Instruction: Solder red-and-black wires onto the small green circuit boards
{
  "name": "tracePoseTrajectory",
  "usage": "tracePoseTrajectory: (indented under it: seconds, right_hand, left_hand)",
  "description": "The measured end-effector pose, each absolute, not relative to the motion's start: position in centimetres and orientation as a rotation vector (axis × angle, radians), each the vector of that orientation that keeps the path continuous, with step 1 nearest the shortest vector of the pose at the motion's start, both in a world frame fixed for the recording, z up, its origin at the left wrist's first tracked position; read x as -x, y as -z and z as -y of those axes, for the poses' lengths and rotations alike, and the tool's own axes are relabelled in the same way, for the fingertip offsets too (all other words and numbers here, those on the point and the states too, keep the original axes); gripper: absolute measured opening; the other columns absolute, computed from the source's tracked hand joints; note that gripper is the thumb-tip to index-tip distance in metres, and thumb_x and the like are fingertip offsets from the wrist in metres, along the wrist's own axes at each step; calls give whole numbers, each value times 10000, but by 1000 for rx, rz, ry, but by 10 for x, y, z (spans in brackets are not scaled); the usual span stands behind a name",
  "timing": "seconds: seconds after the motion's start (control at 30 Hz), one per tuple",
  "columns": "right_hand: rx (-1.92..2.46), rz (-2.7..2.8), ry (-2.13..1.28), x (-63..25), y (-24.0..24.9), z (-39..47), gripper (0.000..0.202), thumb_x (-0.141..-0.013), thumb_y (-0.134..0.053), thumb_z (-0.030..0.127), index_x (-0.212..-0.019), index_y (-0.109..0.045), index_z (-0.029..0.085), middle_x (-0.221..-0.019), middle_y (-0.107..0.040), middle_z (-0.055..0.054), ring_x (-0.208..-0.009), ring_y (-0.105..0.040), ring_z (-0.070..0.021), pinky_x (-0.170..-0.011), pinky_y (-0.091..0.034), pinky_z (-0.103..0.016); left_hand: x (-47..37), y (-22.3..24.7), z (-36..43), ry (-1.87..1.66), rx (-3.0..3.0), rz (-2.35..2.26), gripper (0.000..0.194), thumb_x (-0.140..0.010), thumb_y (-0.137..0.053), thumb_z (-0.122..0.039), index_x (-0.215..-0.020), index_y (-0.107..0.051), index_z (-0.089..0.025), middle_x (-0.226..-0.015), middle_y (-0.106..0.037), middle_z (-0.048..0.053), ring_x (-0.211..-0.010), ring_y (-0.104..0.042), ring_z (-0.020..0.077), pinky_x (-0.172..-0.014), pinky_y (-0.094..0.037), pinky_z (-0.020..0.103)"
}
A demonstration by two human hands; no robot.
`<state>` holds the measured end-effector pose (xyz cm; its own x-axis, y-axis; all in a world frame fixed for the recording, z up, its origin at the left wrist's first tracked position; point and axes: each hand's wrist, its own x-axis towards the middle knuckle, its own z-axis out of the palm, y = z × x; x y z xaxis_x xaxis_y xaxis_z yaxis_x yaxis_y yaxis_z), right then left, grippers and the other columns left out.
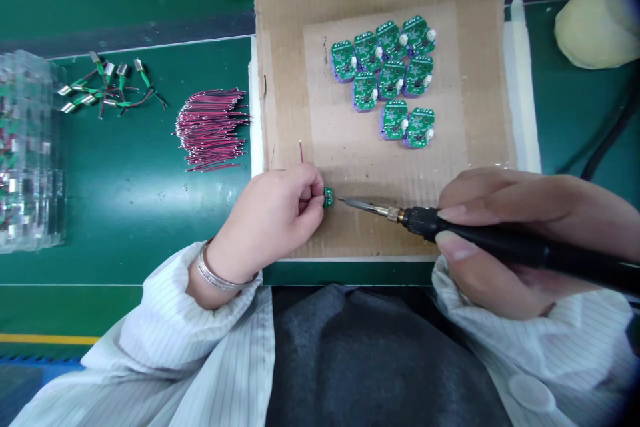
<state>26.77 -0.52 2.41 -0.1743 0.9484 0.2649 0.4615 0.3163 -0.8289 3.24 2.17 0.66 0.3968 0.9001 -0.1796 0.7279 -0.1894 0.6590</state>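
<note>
Cardboard (365, 160) is laid on the worktop (125, 207); a board (328, 197) is held by left grip (275, 213), an iron (425, 221) by right grip (530, 203).

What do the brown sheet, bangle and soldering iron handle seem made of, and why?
Brown sheet: likely matte corrugated cardboard, from its faint ribs. Bangle: apparently polished metal, silvery and shiny. Soldering iron handle: probably black plastic with a dull sheen, though possibly rubber.

Cardboard (285, 80) covers a white layer (527, 93) on a green bench (120, 213). At left lie red-and-black wires (213, 130), metal-ended leads (121, 71) and clear trays (54, 213).
</note>
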Motion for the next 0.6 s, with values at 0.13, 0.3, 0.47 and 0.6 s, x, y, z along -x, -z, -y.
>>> tracePoseTrajectory:
  seconds: [0.13,0.3,0.47,0.6]
  right_hand:
    - [1273,1807,-743,-270,-20,5,146,-670,-617,236,-799,-610,303,-696,-662,-18,-664,-667,-253,-505,-505,-407]
    - [1185,1879,-733,-270,-16,1,176,-689,-642,220,-848,-608,285,-729,-678,-19,-672,-679,-244,-516,-525,-405]
    - [1084,1898,-715,-264,-16,-2,212,-675,-657,157,-863,-603,239,-725,-661,-11,-621,-654,-180,-515,-525,-343]
    - [1094,1856,-736,-260,-17,-1,188,-689,-620,132,-847,-606,234,-693,-644,-15,-597,-638,-175,-513,-520,-351]
  left_hand:
    - [-32,-7,-21,-311,-1988,-1392,72,-779,-549,-130,-780,-601,-179,-606,-579,-47,-548,-488,96,-544,-332,234]
    - [-35,-9,-21,-301,-1970,-1424,72,-787,-543,-135,-760,-595,-177,-578,-574,-45,-539,-490,101,-543,-328,240]
    - [-37,-10,-21,-289,-1967,-1442,64,-782,-544,-145,-754,-591,-179,-579,-584,-41,-534,-493,104,-538,-321,245]
    - [-37,-11,-21,-282,-1964,-1452,62,-775,-546,-144,-747,-589,-179,-574,-582,-42,-528,-492,105,-534,-321,247]
